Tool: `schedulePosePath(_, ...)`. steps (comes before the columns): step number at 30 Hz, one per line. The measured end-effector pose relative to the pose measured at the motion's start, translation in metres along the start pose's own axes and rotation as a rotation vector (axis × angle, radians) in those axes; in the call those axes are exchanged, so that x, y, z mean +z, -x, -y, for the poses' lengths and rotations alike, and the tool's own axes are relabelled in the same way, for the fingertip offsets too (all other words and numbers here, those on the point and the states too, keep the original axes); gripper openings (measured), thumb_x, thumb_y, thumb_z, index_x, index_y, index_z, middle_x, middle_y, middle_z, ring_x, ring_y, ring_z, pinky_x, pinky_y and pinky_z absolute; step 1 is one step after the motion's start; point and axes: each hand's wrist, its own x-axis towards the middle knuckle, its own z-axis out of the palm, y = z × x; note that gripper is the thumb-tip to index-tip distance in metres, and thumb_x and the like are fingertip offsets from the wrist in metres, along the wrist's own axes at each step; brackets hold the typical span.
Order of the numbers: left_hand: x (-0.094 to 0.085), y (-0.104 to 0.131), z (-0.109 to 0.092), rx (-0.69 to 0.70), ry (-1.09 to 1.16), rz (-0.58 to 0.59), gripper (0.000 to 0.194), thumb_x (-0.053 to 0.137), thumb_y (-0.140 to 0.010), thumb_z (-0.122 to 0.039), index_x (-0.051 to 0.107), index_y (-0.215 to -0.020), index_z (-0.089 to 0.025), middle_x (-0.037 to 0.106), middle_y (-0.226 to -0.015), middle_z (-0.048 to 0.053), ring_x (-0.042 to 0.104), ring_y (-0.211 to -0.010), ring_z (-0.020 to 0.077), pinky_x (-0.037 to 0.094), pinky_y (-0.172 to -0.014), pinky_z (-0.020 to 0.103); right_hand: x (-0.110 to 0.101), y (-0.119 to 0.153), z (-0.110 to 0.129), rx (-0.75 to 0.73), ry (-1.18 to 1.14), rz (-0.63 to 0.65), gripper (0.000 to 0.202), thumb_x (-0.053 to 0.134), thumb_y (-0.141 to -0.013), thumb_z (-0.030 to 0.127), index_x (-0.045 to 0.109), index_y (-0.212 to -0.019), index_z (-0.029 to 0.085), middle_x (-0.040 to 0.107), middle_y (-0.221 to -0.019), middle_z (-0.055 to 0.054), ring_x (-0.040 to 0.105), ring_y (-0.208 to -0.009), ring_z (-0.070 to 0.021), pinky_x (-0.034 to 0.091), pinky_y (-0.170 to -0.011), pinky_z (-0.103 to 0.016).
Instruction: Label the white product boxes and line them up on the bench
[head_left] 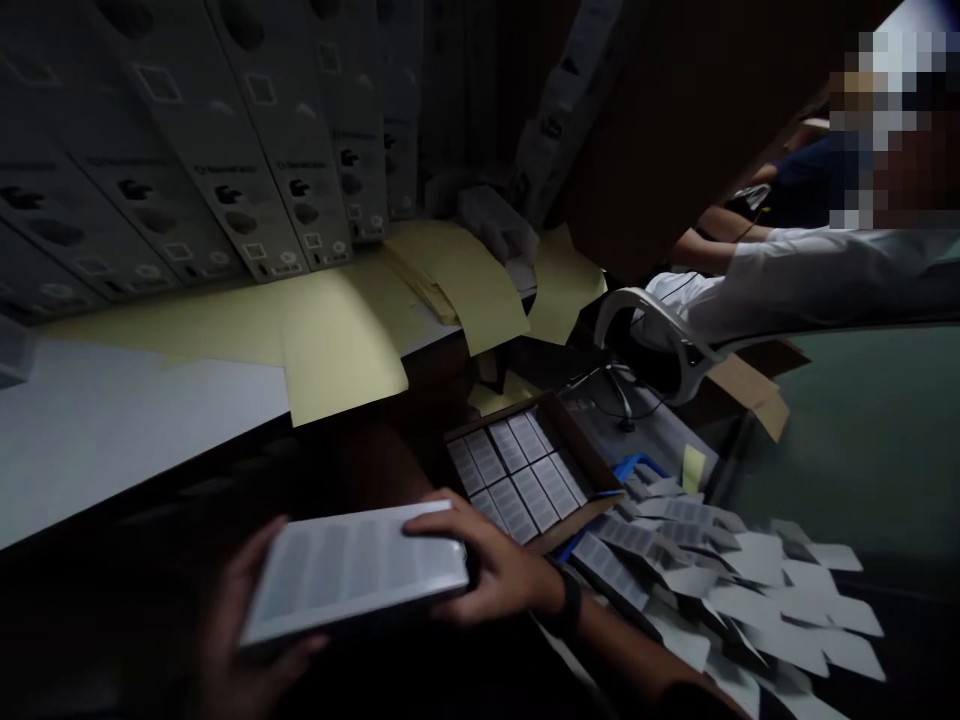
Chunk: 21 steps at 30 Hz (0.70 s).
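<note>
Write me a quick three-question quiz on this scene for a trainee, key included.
1. Which hands hold the box?

2. What colour are the sheets hanging over the edge of the ledge?
A) Blue
B) Yellow
C) Red

3. Look at the open carton. True or false: it holds nothing.

Key:
1. Both: the left hand at one end, the right hand at the other.
2. B
3. False; boxes with white faces lie in it.
</note>
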Motion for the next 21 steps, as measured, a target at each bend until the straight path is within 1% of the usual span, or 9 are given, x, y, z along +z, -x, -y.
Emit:
schedulePosePath(2,0.041,0.003,-0.002,-0.095,0.12,0.222,0.095,0.071,-0.067,-0.074,0.041,-0.145,-0.028,0.052,-0.144,0.01,0.057,-0.126,0.0366,0.055,-0.105,0.056,-0.015,0.047,-0.023,0.247,0.074,-0.04,0.083,0.082,-0.07,0.038,0.048,-0.145,0.027,0.055,-0.135,-0.011,0.051,-0.128,-0.029,0.04,-0.111,-0.047)
schedulePosePath(4,0.082,-0.001,0.001,-0.168,0.2,0.431,0.108,0.074,-0.07,-0.068,0.021,-0.154,-0.028,0.039,-0.156,0.014,0.045,-0.14,0.0362,0.044,-0.117,0.057,-0.032,0.093,-0.058,0.448,0.049,-0.147,0.082,0.081,-0.07,0.043,0.049,-0.144,0.025,0.053,-0.142,-0.013,0.05,-0.132,-0.0313,0.038,-0.113,-0.048)
schedulePosePath(5,0.098,-0.005,0.003,-0.164,0.197,0.474,0.112,0.077,-0.069,-0.064,0.015,-0.155,-0.029,0.032,-0.16,0.014,0.036,-0.147,0.0355,0.035,-0.122,0.058,-0.041,0.114,-0.08,0.529,0.017,-0.222,0.08,0.078,-0.071,0.046,0.05,-0.143,0.022,0.052,-0.144,-0.014,0.05,-0.132,-0.0316,0.039,-0.112,-0.048)
schedulePosePath(7,0.121,-0.016,0.009,-0.144,0.233,0.449,0.107,0.076,-0.073,-0.058,0.013,-0.155,-0.031,0.027,-0.162,0.013,0.028,-0.151,0.0321,0.023,-0.127,0.059,-0.054,0.149,-0.131,0.674,0.065,-0.459,0.084,0.076,-0.067,0.048,0.051,-0.141,0.018,0.053,-0.143,-0.016,0.051,-0.132,-0.0333,0.039,-0.112,-0.049)
schedulePosePath(9,0.129,-0.024,0.015,-0.161,0.303,0.342,0.091,0.07,-0.079,-0.058,0.023,-0.151,-0.028,0.036,-0.157,0.013,0.035,-0.148,0.0299,0.024,-0.126,0.058,-0.057,0.167,-0.183,0.799,0.262,-0.724,0.084,0.073,-0.061,0.05,0.055,-0.136,0.017,0.055,-0.14,-0.016,0.049,-0.134,-0.0355,0.037,-0.113,-0.051)
schedulePosePath(11,0.13,-0.027,0.017,-0.223,0.361,0.28,0.08,0.067,-0.08,-0.059,0.035,-0.145,-0.024,0.047,-0.149,0.014,0.045,-0.141,0.0291,0.03,-0.125,0.056,-0.047,0.166,-0.23,0.834,0.33,-0.789,0.083,0.069,-0.059,0.049,0.055,-0.133,0.014,0.056,-0.137,-0.018,0.048,-0.133,-0.0377,0.034,-0.114,-0.054)
schedulePosePath(14,0.129,-0.018,0.017,-0.306,0.403,0.322,0.07,0.067,-0.081,-0.058,0.046,-0.138,-0.023,0.057,-0.139,0.012,0.054,-0.131,0.0263,0.037,-0.122,0.05,-0.019,0.14,-0.277,0.802,0.327,-0.735,0.086,0.065,-0.06,0.052,0.052,-0.134,0.012,0.054,-0.138,-0.02,0.046,-0.135,-0.0375,0.033,-0.115,-0.052)
schedulePosePath(18,0.141,0.012,0.029,-0.422,0.43,0.333,0.071,0.065,-0.081,-0.059,0.047,-0.14,-0.024,0.062,-0.133,0.011,0.059,-0.126,0.0242,0.042,-0.119,0.044,0.002,0.11,-0.301,0.761,0.3,-0.559,0.086,0.061,-0.065,0.064,0.054,-0.133,0.013,0.057,-0.135,-0.02,0.051,-0.132,-0.0358,0.043,-0.11,-0.048)
schedulePosePath(21,0.15,0.031,0.045,-0.533,0.417,0.266,0.077,0.072,-0.074,-0.062,0.05,-0.138,-0.025,0.067,-0.126,0.01,0.061,-0.123,0.0264,0.044,-0.118,0.044,-0.015,0.096,-0.299,0.749,0.342,-0.429,0.083,0.052,-0.069,0.069,0.059,-0.13,0.013,0.065,-0.122,-0.019,0.061,-0.12,-0.0352,0.047,-0.104,-0.048)
